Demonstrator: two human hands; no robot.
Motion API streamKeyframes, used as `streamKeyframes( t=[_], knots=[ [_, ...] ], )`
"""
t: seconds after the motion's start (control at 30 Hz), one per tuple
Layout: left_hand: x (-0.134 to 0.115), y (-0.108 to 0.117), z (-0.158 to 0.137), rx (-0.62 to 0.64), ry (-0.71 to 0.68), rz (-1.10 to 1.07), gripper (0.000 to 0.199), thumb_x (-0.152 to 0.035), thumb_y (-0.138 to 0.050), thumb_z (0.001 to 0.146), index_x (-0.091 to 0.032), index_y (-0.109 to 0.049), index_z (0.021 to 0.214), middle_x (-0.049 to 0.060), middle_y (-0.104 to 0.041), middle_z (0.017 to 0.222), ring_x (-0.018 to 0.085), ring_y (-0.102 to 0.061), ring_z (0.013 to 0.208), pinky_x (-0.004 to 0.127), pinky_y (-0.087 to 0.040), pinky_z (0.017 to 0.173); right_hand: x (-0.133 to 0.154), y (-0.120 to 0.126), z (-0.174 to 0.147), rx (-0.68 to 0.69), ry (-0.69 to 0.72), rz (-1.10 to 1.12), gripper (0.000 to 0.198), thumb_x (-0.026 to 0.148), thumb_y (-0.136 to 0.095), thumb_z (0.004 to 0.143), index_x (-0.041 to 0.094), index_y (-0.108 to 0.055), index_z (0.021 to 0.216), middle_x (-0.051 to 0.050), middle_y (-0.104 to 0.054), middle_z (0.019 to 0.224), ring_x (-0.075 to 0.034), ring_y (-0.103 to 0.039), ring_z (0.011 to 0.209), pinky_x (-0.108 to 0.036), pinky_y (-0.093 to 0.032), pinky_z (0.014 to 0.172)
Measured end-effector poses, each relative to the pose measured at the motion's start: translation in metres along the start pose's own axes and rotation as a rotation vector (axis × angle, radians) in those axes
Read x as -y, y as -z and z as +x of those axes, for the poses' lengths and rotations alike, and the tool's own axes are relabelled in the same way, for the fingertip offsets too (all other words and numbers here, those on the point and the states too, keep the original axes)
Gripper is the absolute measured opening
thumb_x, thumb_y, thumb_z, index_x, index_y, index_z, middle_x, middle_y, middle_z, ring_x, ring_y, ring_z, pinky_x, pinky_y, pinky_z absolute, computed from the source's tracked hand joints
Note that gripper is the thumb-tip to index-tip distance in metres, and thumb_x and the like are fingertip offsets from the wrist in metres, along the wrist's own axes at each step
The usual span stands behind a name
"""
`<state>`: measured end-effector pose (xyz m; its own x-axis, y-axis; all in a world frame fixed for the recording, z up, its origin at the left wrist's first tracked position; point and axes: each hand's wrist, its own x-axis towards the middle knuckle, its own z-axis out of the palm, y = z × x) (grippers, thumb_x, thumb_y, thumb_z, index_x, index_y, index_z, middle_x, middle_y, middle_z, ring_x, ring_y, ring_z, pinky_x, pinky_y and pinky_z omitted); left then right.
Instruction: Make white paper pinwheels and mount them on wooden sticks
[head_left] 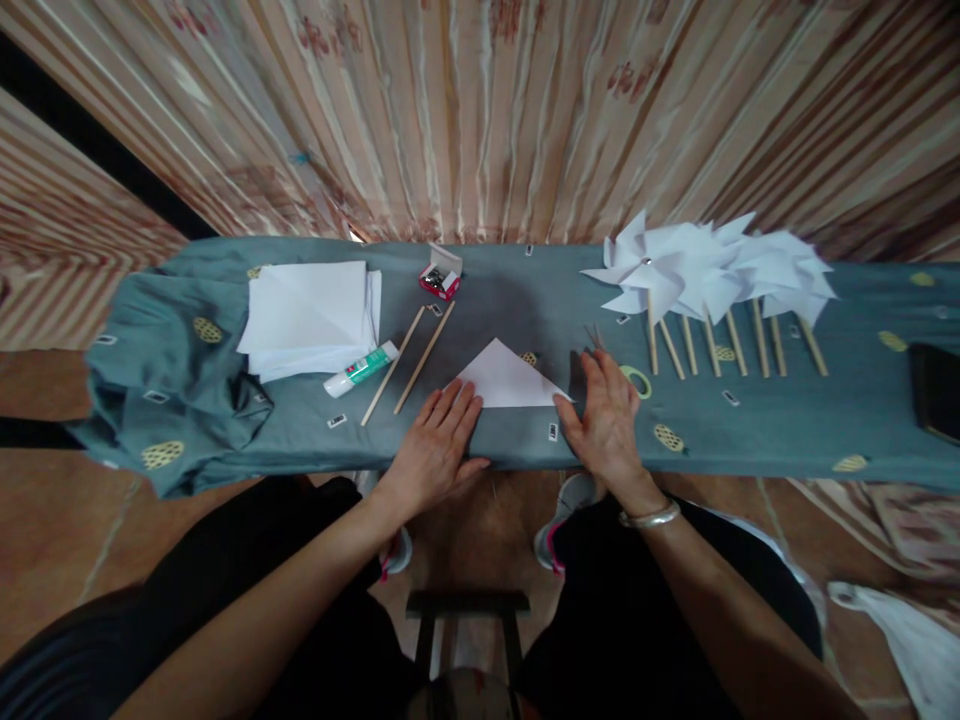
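- Two hands at work: left hand (435, 440) and right hand (606, 410), one at each end of a folded paper triangle (514, 380).
- Paper lies mid-surface (757, 430), toward the near edge: long side near, point far. Glue stick (361, 369) and wooden sticks (424, 358) to its left.
- Left grip: flattened, fingers together over the left end, thumb off the paper; nothing clasped.
- Right grip: wide, thumb at the right corner, fingers out beyond it beside a slim metal tool (595, 337). How hard the thumb presses, cannot tell.
- Step in hand, as judged: flattening the fold along the long near side.
- Done well: square up the corners first, pin the left end, then draw the thumb along the crease in one firm pass.
- Left corner sits hidden under fingers; lift briefly to check alignment.
- Thin sheet could skid on cloth (517, 440): press straight down.
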<state>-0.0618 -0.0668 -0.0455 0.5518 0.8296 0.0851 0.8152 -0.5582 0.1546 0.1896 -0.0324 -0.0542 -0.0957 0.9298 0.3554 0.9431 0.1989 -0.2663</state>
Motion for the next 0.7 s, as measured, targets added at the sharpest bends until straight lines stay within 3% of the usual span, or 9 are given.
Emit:
streamKeyframes(
  t=[0.47, 0.7],
  knots=[
    [0.017, 0.005, -0.043, -0.130, 0.057, 0.004, 0.075, -0.042, -0.058, 0.089, -0.002, -0.030, 0.147, 0.027, -0.039, 0.150, 0.037, -0.031, 0.143, 0.055, -0.035, 0.114, -0.013, 0.005, 0.002, -0.028, -0.014, 0.061, 0.046, 0.031, -0.040, 0.095, 0.014, -0.047, 0.138, -0.020, -0.046, 0.145, -0.031, -0.042, 0.136, -0.053, -0.034, 0.108],
    [0.015, 0.006, -0.040, -0.183, 0.061, -0.034, 0.069, -0.042, -0.054, 0.092, -0.006, -0.031, 0.146, 0.027, -0.043, 0.147, 0.037, -0.036, 0.141, 0.057, -0.040, 0.110, 0.004, -0.006, 0.012, 0.072, 0.075, 0.212, 0.049, 0.047, -0.042, 0.096, 0.014, -0.059, 0.127, -0.020, -0.053, 0.140, -0.033, -0.047, 0.132, -0.053, -0.038, 0.105]
  ],
)
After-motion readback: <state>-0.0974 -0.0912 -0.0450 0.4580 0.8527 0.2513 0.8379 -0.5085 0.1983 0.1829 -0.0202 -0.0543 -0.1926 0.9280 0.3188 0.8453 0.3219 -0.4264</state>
